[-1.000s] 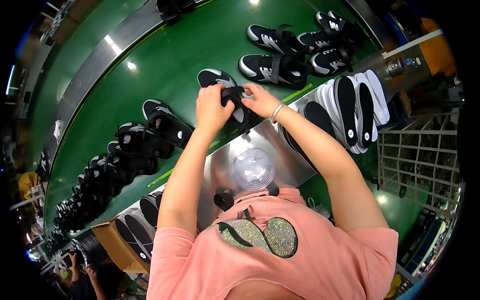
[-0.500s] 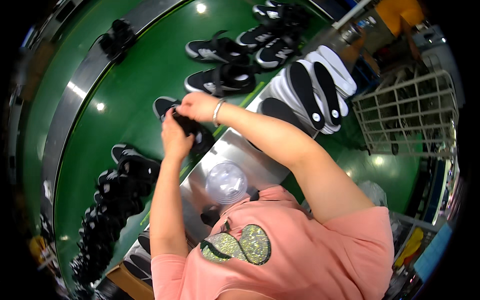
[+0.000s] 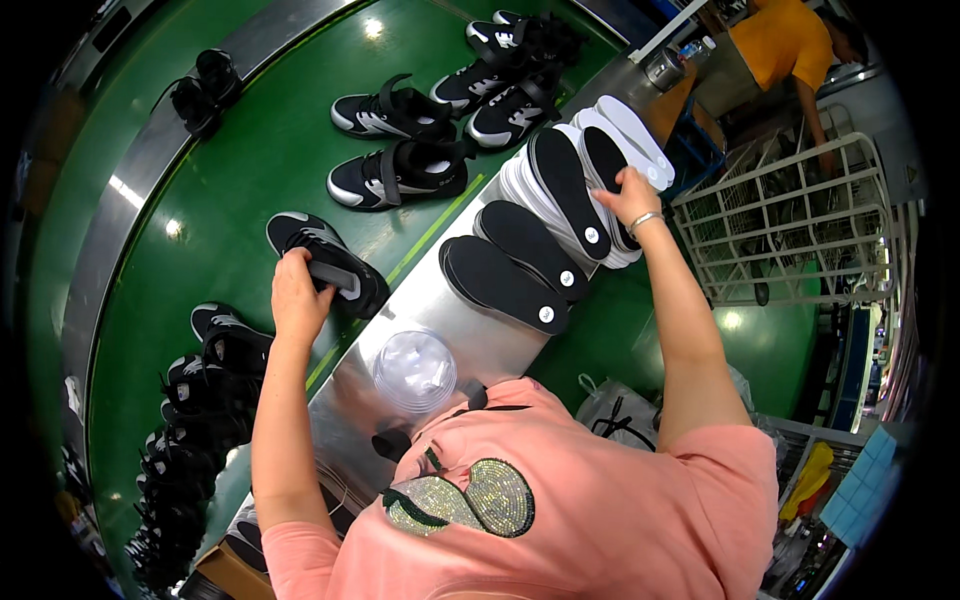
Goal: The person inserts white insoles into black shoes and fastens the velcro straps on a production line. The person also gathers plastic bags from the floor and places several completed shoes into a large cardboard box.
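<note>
My left hand [image 3: 298, 298] is closed on the tongue or strap of a black-and-grey sneaker [image 3: 362, 296], which stands on the green surface with its opening toward me. My right hand [image 3: 635, 198] is stretched out to the right over a black insole [image 3: 604, 152] on a stack, its fingers apart and touching it. Beside that one lies another black insole [image 3: 568, 185] on top of pale ones. Closer to me, two more piles of black insoles, one [image 3: 528, 245] and another [image 3: 495, 285], rest on the metal ledge [image 3: 345, 395].
Several black sneakers [image 3: 398, 175] stand farther off on the green belt [image 3: 230, 190]. A long row of shoes [image 3: 205, 400] runs down the left. A clear plastic tub [image 3: 415, 370] sits before me. At right are white insoles [image 3: 630, 130], a wire cart [image 3: 790, 225] and a person in orange [image 3: 785, 45].
My right hand has left the sneaker and swung right to the insoles. My left hand stays at the sneaker. The view has shifted, and the near insole piles now show uncovered.
</note>
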`<state>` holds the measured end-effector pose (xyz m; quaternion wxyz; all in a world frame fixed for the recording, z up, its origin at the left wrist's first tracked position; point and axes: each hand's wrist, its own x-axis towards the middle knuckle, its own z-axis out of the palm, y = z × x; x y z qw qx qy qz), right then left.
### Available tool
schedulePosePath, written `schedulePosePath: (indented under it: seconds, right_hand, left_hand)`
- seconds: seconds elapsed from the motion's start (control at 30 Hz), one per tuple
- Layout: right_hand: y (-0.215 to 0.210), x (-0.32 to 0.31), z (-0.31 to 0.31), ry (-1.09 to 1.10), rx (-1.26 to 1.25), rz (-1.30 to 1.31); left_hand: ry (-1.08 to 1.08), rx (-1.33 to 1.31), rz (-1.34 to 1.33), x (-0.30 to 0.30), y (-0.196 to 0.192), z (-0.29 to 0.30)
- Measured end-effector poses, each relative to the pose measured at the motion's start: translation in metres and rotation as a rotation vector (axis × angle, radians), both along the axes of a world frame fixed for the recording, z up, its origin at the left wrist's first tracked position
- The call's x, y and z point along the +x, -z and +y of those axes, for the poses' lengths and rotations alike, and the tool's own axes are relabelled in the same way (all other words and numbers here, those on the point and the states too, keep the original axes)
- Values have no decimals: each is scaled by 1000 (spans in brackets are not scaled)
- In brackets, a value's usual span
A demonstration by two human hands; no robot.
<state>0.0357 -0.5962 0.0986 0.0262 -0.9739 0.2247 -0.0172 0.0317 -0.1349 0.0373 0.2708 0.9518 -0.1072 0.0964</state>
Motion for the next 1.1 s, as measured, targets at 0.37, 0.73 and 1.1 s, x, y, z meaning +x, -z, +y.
schedulePosePath:
  seconds: [0.37,0.73,1.1]
  right_hand:
    - [-46,3,67,-225,1002,-123]
    - [33,47,338,-993,516,649]
    - [-13,8,344,-1174,-193,548]
  left_hand:
    - [-330,-191,87,19,9,15]
    - [-445,-329,247,6,-4,35]
    - [-518,-604,249,4,40,39]
